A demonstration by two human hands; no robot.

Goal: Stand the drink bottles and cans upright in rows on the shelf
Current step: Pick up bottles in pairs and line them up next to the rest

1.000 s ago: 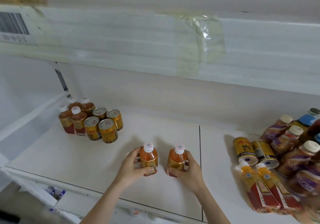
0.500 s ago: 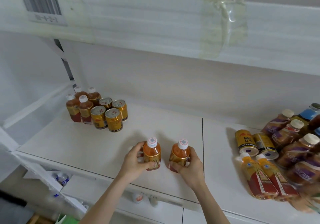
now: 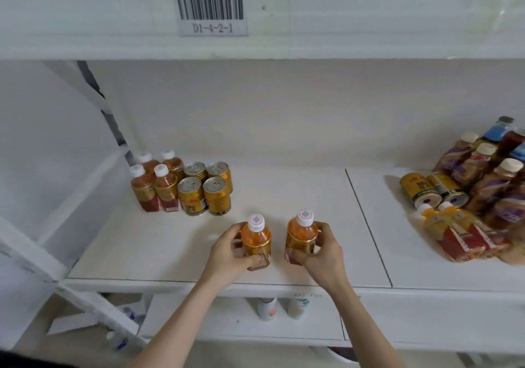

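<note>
Gripping one small orange plastic drink bottle [image 3: 255, 244] in the left hand [image 3: 227, 254] and its twin [image 3: 301, 237] in the right hand [image 3: 324, 254], both upright near the white shelf [image 3: 170, 248] edge; rigid, probably light, best held mid-body.

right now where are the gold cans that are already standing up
In the head view, the four upright gold cans stand at the shelf's back left, right beside the four standing tea bottles.
</note>
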